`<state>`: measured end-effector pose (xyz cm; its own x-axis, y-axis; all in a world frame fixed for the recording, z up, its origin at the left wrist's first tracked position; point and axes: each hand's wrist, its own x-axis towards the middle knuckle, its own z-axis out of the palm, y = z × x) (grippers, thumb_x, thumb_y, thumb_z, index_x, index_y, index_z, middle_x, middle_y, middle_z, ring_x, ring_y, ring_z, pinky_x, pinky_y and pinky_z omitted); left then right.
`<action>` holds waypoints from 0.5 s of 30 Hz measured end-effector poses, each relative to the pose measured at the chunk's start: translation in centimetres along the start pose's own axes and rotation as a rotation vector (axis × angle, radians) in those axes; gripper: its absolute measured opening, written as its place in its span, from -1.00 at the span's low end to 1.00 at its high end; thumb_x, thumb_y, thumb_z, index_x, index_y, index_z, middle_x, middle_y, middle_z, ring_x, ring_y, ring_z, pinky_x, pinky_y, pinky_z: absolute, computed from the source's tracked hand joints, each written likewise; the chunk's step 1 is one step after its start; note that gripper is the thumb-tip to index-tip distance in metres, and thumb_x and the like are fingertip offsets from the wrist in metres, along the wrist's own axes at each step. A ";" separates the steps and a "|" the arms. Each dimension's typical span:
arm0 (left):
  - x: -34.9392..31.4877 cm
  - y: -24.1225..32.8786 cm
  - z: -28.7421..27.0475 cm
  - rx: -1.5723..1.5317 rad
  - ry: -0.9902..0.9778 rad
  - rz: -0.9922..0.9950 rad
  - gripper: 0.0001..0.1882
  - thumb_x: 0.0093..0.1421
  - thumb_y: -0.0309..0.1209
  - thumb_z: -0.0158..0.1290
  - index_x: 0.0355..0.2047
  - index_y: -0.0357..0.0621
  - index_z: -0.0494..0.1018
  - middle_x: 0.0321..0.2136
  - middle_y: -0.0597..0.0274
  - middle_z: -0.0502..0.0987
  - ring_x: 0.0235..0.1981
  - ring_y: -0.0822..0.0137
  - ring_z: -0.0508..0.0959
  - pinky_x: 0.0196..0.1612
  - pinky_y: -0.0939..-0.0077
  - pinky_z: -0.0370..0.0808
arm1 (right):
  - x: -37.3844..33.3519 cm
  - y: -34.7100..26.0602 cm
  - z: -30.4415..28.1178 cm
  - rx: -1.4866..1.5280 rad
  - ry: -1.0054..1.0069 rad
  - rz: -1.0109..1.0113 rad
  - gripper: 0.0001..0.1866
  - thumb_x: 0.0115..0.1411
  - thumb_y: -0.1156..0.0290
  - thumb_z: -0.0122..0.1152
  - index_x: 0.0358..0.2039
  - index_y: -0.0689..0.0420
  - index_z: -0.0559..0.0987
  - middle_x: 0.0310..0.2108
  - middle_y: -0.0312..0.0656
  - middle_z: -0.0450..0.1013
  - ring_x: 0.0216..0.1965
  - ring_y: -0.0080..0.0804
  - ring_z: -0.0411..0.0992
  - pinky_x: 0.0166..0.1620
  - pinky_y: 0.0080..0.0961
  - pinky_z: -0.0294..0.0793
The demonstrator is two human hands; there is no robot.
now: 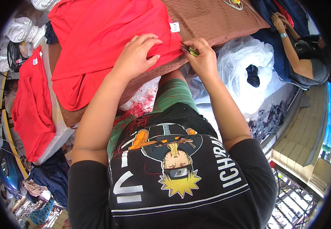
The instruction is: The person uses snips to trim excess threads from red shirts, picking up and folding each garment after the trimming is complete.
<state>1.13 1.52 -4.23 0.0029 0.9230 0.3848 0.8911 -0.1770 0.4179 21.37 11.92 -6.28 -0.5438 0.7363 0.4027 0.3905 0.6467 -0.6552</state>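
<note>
A red garment (108,30) lies spread over a brown patterned cloth (215,19) on the table before me. My left hand (136,55) rests on the garment near its close edge, thumb and fingers apart. To the right, my right hand (201,57) grips small thread snips (192,51) with a yellow-green handle and dark blades. The blade tips point left, near the garment's right corner. Just above that corner shows a white label (175,27). Whether the blades touch cloth or thread is too small to tell.
Loose red threads (138,110) lie on my lap. Another red garment (33,107) hangs at the left. Clear plastic sheeting (234,72) with a black cloth piece (253,75) bulges to the right. Beyond it, a co-worker's hands (279,23) handle dark and red fabric. Yellow cord (234,4) lies at the far edge.
</note>
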 end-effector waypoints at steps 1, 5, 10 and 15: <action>-0.1 -0.3 0.2 0.058 0.017 0.008 -0.79 0.21 -0.32 0.08 -0.18 -0.11 0.50 -0.13 0.19 0.52 -0.06 0.41 0.45 0.04 0.46 0.35 | 0.2 0.1 0.5 0.142 0.030 0.021 -0.70 0.08 0.45 0.31 -0.15 0.20 0.54 -0.35 -0.25 0.47 -0.35 -0.49 0.43 -0.26 -0.56 0.41; 1.1 0.2 -2.1 -0.499 0.030 -0.245 -0.79 0.29 -0.34 -0.02 -0.22 -0.23 0.48 -0.38 0.19 0.59 -0.29 0.41 0.56 -0.08 0.55 0.44 | 0.7 0.1 -0.4 0.792 -0.180 0.326 -0.79 0.17 0.42 0.24 -0.21 0.23 0.54 -0.52 -0.38 0.42 -0.64 -0.68 0.24 -0.58 -0.67 0.20; 1.8 -1.8 -2.6 -0.148 0.097 -0.277 -0.81 0.25 -0.35 0.02 -0.24 -0.20 0.51 -0.28 0.17 0.58 -0.19 0.33 0.57 -0.10 0.50 0.46 | 0.2 -1.3 -0.6 0.946 -0.313 0.645 -0.83 0.22 0.35 0.20 -0.28 0.18 0.54 -0.73 -0.50 0.24 -0.78 -0.78 0.02 -0.70 -0.69 -0.11; 1.1 2.0 -0.6 -0.141 0.291 -0.045 -0.83 0.13 -0.44 0.12 -0.24 -0.11 0.55 -0.24 0.17 0.55 -0.20 0.19 0.57 -0.16 0.44 0.50 | -0.1 -1.1 0.2 0.854 -0.194 0.642 -0.82 0.22 0.31 0.20 -0.31 0.18 0.56 -0.75 -0.51 0.23 -0.78 -0.77 0.02 -0.70 -0.68 -0.11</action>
<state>2.69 2.03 -2.47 -0.1832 0.7982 0.5739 0.8154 -0.2027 0.5422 20.87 11.10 -5.71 -0.5599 0.7954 -0.2322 0.0386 -0.2549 -0.9662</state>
